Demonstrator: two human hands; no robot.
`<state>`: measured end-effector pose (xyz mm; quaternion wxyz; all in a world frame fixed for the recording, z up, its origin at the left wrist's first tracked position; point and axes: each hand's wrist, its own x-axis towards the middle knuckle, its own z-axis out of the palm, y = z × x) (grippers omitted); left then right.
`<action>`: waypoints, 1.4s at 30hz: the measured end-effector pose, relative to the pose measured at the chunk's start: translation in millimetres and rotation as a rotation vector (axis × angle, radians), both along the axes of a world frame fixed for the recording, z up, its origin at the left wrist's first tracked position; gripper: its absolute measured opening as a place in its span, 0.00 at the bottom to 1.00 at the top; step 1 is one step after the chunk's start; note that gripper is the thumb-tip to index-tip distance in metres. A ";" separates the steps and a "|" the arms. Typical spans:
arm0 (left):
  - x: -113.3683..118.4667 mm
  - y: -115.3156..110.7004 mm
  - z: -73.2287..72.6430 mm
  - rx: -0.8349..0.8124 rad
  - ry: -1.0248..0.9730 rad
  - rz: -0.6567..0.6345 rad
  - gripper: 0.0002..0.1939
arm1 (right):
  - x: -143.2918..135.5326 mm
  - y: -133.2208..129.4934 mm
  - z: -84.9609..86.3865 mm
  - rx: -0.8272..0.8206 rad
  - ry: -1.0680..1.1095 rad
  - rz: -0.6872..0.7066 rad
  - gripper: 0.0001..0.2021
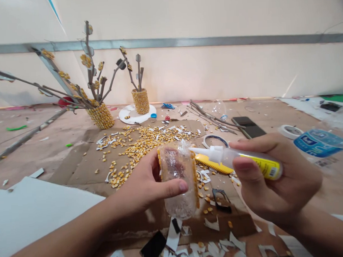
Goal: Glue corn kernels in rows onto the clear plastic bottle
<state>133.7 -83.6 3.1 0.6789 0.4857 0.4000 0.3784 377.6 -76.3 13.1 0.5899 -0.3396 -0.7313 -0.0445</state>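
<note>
My left hand (147, 182) wraps around a clear plastic cup (178, 199), its thumb across the near side. Corn kernels (195, 181) are stuck along the cup's right edge, and some show at its upper left; the front wall is bare and shiny. In my right hand (282, 180) lies a glue bottle (257, 164) with a yellow label, tipped on its side. Its white nozzle points left and reaches the cup's upper right edge; whether it touches there I cannot tell. Behind the cup, loose corn kernels (149, 139) are spread over a cardboard sheet (74, 161).
Two kernel-covered pots with twigs, a larger one (101, 116) and a smaller one (140, 101), stand at the back. A yellow comb (212, 162), a tape roll (215, 141) and a phone (248, 127) lie to the right. Paper scraps (211, 252) litter the front; white board (34, 214) lies left.
</note>
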 end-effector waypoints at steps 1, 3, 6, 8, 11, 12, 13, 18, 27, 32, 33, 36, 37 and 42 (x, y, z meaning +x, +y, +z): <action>0.2 0.1 0.1 0.002 0.001 -0.002 0.34 | 0.2 0.0 0.4 0.003 -0.008 -0.004 0.04; 0.2 0.4 0.3 0.016 0.011 -0.003 0.34 | 0.6 0.0 1.0 0.007 -0.011 -0.007 0.04; -0.2 0.8 0.8 0.032 0.028 -0.008 0.33 | 1.0 0.4 0.8 0.013 0.005 0.010 0.04; -0.5 0.9 1.2 0.031 0.039 -0.005 0.34 | 1.2 0.6 -0.1 0.014 0.009 0.018 0.05; -1.0 0.9 1.3 0.020 0.060 0.011 0.36 | 1.7 0.0 -1.4 0.008 0.010 0.021 0.05; -1.1 0.8 1.3 0.017 0.065 0.013 0.36 | 1.8 -0.4 -1.7 0.002 0.011 0.020 0.04; -1.3 0.8 1.2 0.016 0.068 0.009 0.36 | 2.0 -0.8 -1.9 -0.002 0.011 0.020 0.05; -1.8 0.6 1.3 0.024 0.064 -0.009 0.34 | 2.6 -1.2 -2.3 0.004 0.017 0.028 0.06; -2.1 0.3 1.3 0.048 0.076 0.011 0.35 | 1.6 0.0 -1.3 0.023 0.014 0.016 0.05; -1.7 0.3 1.8 0.050 0.052 0.003 0.34 | 2.0 0.1 -2.5 0.054 0.021 0.019 0.06; -1.7 0.3 1.7 0.047 0.049 0.003 0.34 | 1.9 -0.2 -2.9 0.054 0.021 0.017 0.06; -2.2 0.2 0.9 0.045 0.053 0.010 0.34 | 1.7 -1.5 -4.2 0.037 0.027 -0.003 0.07; -2.4 0.3 0.6 0.044 0.055 0.013 0.35 | 1.8 -1.9 -4.7 0.035 0.025 -0.007 0.07; -2.1 0.4 1.1 0.031 0.047 0.004 0.36 | 4.0 -3.0 -7.9 0.033 0.025 -0.019 0.07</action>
